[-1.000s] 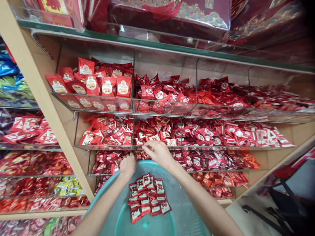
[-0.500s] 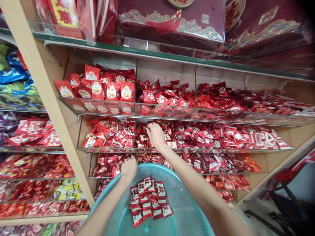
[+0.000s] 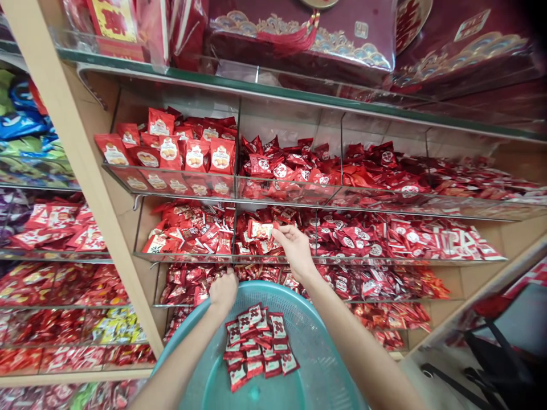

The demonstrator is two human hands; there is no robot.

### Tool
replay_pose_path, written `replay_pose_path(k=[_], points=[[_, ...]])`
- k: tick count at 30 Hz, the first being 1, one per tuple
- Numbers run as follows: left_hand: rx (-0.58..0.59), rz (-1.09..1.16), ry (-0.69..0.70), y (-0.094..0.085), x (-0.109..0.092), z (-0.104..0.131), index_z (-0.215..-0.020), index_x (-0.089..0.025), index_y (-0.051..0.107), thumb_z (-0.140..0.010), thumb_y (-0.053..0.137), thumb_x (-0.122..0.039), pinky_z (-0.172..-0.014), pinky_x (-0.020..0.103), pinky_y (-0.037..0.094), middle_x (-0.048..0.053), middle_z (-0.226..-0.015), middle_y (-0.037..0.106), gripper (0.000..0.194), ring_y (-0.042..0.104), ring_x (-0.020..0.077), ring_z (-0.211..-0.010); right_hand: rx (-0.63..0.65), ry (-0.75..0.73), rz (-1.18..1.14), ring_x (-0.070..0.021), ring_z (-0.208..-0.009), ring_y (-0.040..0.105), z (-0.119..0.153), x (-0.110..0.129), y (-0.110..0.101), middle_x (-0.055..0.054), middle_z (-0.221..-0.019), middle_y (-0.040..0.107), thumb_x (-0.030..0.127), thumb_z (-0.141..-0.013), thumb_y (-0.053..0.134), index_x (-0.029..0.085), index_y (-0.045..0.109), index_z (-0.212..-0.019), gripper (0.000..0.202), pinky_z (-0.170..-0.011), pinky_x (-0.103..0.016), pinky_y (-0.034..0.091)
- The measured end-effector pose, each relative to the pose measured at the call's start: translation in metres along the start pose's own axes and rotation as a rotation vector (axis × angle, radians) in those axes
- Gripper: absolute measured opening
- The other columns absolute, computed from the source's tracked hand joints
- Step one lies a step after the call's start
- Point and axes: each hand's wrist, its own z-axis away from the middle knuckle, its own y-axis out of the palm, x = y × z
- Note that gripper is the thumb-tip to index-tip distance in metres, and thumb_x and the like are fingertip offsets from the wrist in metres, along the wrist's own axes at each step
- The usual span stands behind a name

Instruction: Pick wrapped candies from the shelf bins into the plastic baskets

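Note:
My right hand pinches one end of a small red and white candy packet. It holds the packet over a compartment of similar packets on the middle shelf. My left hand is closed at the far left rim of a teal plastic basket; its fingertips are hidden beyond the rim. Inside the basket lies a loose pile of red and white packets, all of much the same print.
Glass dividers and a clear front lip edge the shelf compartments, which hold red packets. Above runs a glass shelf with dark red gift boxes. A wooden upright stands at left. A black chair base is on the floor at right.
My right hand has come up out of the compartment and moved right and slightly down, now with a packet between its fingers. My left hand and the basket have hardly moved.

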Motion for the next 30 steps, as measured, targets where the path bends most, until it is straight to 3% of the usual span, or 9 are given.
replay_pose_path(k=[4,7,10,13,19,24,30], points=[[-0.007,0.006,-0.013,-0.002,-0.001,0.002,-0.110,-0.005,0.056,-0.090,0.025,-0.013,-0.064,0.037,0.050,0.019,-0.086,0.068,0.038,0.068,0.0305,-0.081,0.082,0.226,-0.136,-0.0085,-0.058,0.050,0.026,0.002,-0.003,0.003,-0.065,0.057,0.037,-0.062,0.074,0.017,0.056,-0.075,0.030,-0.059,-0.022,0.043],[0.026,0.037,-0.031,-0.004,-0.001,0.003,-0.110,-0.007,0.056,-0.089,0.028,-0.013,-0.066,0.035,0.049,0.018,-0.088,0.068,0.035,0.067,0.0288,-0.084,0.236,0.433,-0.226,-0.0074,-0.058,0.051,0.049,-0.003,-0.005,0.002,-0.071,0.059,0.032,-0.062,0.074,0.018,0.055,-0.081,0.031,-0.055,-0.020,0.042],[0.052,0.066,-0.030,-0.004,-0.001,0.002,-0.109,-0.008,0.055,-0.090,0.029,-0.018,-0.066,0.034,0.049,0.017,-0.086,0.068,0.034,0.067,0.0274,-0.083,0.423,0.725,-0.252,-0.0062,-0.057,0.054,0.074,-0.018,-0.013,0.002,-0.078,0.062,0.024,-0.063,0.073,0.020,0.055,-0.095,0.037,-0.056,-0.019,0.045],[0.029,0.055,-0.033,-0.001,-0.001,0.000,-0.108,-0.007,0.055,-0.092,0.024,-0.020,-0.067,0.037,0.049,0.018,-0.085,0.068,0.037,0.067,0.0287,-0.082,0.468,0.889,-0.229,-0.0067,-0.059,0.059,0.094,-0.037,-0.028,0.005,-0.074,0.060,0.018,-0.066,0.069,0.022,0.054,-0.103,0.041,-0.066,-0.022,0.050],[0.005,0.032,-0.033,0.001,-0.001,0.001,-0.108,-0.008,0.055,-0.092,0.025,-0.022,-0.067,0.036,0.050,0.017,-0.083,0.069,0.037,0.068,0.0285,-0.082,0.261,0.878,-0.202,-0.0094,-0.064,0.063,0.109,-0.065,-0.062,0.003,-0.071,0.058,0.018,-0.068,0.069,0.016,0.060,-0.099,0.032,-0.074,-0.026,0.053],[0.006,0.033,-0.030,0.002,-0.001,0.001,-0.110,-0.008,0.054,-0.093,0.026,-0.024,-0.067,0.037,0.050,0.018,-0.083,0.069,0.037,0.068,0.0297,-0.081,0.082,0.845,-0.255,-0.0136,-0.072,0.065,0.117,-0.077,-0.072,0.000,-0.074,0.061,0.019,-0.063,0.076,0.014,0.060,-0.092,0.033,-0.083,-0.031,0.053],[0.014,0.031,-0.024,-0.001,-0.002,0.002,-0.110,-0.007,0.054,-0.093,0.027,-0.024,-0.067,0.037,0.050,0.018,-0.084,0.070,0.037,0.068,0.0299,-0.082,0.075,0.832,-0.232,-0.0158,-0.077,0.067,0.123,-0.087,-0.067,-0.003,-0.079,0.063,0.020,-0.061,0.077,0.015,0.056,-0.094,0.039,-0.088,-0.033,0.052]])
